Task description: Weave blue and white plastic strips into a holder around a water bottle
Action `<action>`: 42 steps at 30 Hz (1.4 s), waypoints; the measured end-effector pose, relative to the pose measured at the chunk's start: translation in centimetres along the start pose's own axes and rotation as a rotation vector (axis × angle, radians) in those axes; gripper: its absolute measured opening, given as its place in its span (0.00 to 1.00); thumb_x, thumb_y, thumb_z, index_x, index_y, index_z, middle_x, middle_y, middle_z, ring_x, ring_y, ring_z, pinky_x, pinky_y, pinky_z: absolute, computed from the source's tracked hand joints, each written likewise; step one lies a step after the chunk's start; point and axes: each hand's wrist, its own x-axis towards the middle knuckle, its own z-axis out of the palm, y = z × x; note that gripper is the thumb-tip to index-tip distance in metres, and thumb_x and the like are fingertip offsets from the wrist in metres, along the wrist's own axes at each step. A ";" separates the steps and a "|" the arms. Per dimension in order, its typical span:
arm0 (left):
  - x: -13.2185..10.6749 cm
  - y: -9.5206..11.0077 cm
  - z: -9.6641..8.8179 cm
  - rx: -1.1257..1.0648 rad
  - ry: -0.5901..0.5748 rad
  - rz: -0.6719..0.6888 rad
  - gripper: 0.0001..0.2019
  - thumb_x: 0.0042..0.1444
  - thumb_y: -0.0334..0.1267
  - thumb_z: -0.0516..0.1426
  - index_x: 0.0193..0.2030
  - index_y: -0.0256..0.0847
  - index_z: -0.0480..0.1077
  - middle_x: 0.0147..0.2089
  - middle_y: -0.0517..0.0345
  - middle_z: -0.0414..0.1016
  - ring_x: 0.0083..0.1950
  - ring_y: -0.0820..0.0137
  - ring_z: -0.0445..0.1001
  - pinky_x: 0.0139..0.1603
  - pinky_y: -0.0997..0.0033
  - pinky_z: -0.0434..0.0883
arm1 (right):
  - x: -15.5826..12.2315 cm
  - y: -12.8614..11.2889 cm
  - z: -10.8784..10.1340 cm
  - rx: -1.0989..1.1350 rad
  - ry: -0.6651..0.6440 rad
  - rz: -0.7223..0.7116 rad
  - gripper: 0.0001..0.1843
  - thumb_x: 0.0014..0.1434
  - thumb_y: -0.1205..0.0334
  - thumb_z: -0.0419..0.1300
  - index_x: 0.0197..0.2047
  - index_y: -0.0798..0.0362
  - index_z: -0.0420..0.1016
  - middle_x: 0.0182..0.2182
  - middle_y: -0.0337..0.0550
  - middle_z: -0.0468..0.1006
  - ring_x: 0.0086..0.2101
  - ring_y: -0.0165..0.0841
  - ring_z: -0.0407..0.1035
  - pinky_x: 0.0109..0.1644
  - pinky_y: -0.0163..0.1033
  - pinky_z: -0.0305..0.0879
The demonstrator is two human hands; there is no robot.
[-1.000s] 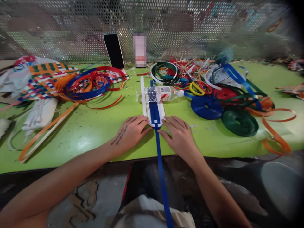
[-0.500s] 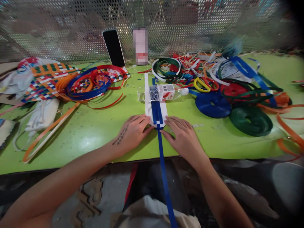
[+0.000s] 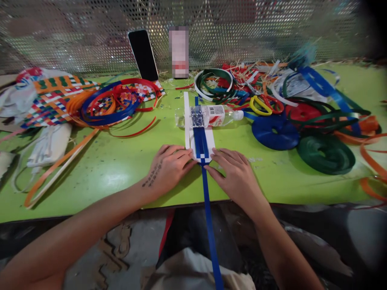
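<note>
A small weave of blue and white plastic strips (image 3: 202, 156) lies on the green table in front of me. My left hand (image 3: 169, 167) pinches its left corner between thumb and fingers. At the right corner my right hand (image 3: 234, 171) grips it in the same way, fingers bent and thumb below. One long blue strip (image 3: 208, 217) runs from the weave over the table edge towards my lap. White strips (image 3: 186, 112) stretch away at the far side. Across the strips lies a clear plastic bottle (image 3: 216, 116) on its side, cap to the right.
To the right are yellow-handled scissors (image 3: 260, 106), a blue strip roll (image 3: 275, 133) and a green roll (image 3: 326, 154). Coiled strips (image 3: 111, 102) and a colourful woven piece (image 3: 60, 100) lie left. A phone (image 3: 143, 56) leans on the perforated metal panel (image 3: 223, 36).
The view has shifted slightly. Both hands keep their places at the weave's corners, and the bottle and strips lie as before.
</note>
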 end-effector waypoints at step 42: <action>1.3 1.1 0.3 -0.228 -0.077 -0.210 0.13 0.70 0.51 0.67 0.52 0.45 0.79 0.48 0.54 0.83 0.55 0.54 0.76 0.59 0.50 0.68 | 0.8 0.4 -0.6 0.145 -0.148 0.184 0.11 0.78 0.61 0.59 0.57 0.46 0.81 0.58 0.49 0.85 0.56 0.49 0.76 0.61 0.56 0.67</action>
